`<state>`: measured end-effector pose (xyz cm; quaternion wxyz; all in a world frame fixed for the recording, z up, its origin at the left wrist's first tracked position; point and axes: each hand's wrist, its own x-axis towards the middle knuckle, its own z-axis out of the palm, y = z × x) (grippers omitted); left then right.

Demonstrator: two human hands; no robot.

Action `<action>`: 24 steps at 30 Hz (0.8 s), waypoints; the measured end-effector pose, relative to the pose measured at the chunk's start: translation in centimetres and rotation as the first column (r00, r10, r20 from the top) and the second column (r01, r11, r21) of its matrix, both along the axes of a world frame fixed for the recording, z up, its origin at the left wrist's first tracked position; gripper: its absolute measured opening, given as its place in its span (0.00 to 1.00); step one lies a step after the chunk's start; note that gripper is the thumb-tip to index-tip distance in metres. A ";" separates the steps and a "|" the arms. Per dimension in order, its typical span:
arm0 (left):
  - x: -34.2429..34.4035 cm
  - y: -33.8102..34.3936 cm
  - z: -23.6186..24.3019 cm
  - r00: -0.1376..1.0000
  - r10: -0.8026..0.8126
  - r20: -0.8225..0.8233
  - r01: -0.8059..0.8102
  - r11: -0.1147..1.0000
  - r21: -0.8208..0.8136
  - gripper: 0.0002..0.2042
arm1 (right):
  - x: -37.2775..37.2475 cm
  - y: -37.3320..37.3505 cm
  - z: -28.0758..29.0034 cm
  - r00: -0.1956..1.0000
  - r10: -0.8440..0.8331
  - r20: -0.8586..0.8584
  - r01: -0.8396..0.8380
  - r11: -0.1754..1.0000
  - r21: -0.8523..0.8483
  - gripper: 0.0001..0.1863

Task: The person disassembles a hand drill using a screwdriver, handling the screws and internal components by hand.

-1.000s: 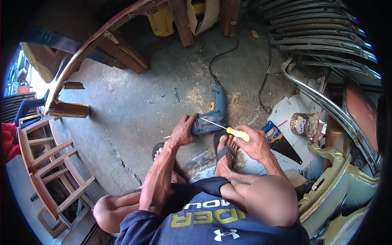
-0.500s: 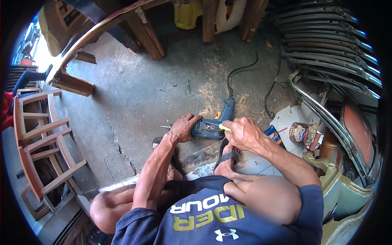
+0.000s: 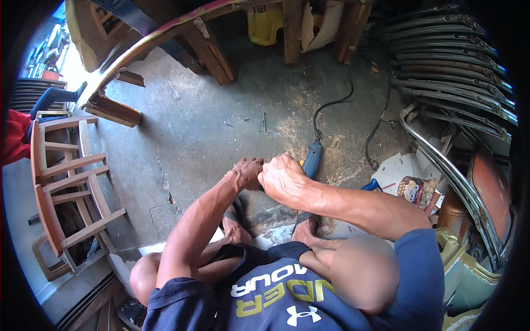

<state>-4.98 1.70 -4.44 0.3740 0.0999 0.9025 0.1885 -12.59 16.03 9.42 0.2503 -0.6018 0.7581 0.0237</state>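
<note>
A blue power drill [image 3: 313, 159] lies on the concrete floor in front of me, its handle and cord pointing away. My hands cover most of its body. My left hand [image 3: 247, 173] is closed around the drill's front end, fingers curled. My right hand [image 3: 283, 177] is a fist against the left one, over the drill body. Whatever it grips is hidden; the yellow item seen in it before does not show now. A thin metal nail or bit [image 3: 264, 122] lies on the floor beyond, near sawdust [image 3: 295, 129].
Wooden chair frames stand at left [image 3: 66, 193] and across the back [image 3: 215, 63]. Curved metal frames [image 3: 447, 66] are stacked at right. Nearer are a blue-handled tool [image 3: 371, 185] and a jar [image 3: 409, 189]. A person's red sleeve [image 3: 16, 135] shows far left.
My right hand has moved left along the drill to meet my left hand, and the yellow item has gone from sight. The whole view has shifted slightly.
</note>
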 end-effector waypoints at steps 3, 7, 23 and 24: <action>-3.9 -3.1 1.5 0.989 -0.016 0.148 0.046 0.979 -0.200 0.31 | 0.0 -0.2 -0.1 0.998 0.052 0.025 -0.053 0.997 0.064 0.11; -7.7 -8.6 3.7 0.998 -0.035 0.056 0.054 0.923 -0.380 0.26 | -2.0 -1.4 -0.8 0.997 0.022 0.069 -0.023 1.000 0.021 0.12; -3.9 -2.0 11.7 0.067 0.510 0.858 -0.728 0.613 -0.308 0.25 | 0.9 -2.8 3.3 0.434 -0.891 0.137 0.685 0.424 0.592 0.18; -3.9 -1.3 12.2 0.092 0.464 0.881 -0.724 0.638 -0.260 0.24 | 2.0 -2.4 1.4 0.326 -0.940 0.098 0.775 0.325 0.542 0.18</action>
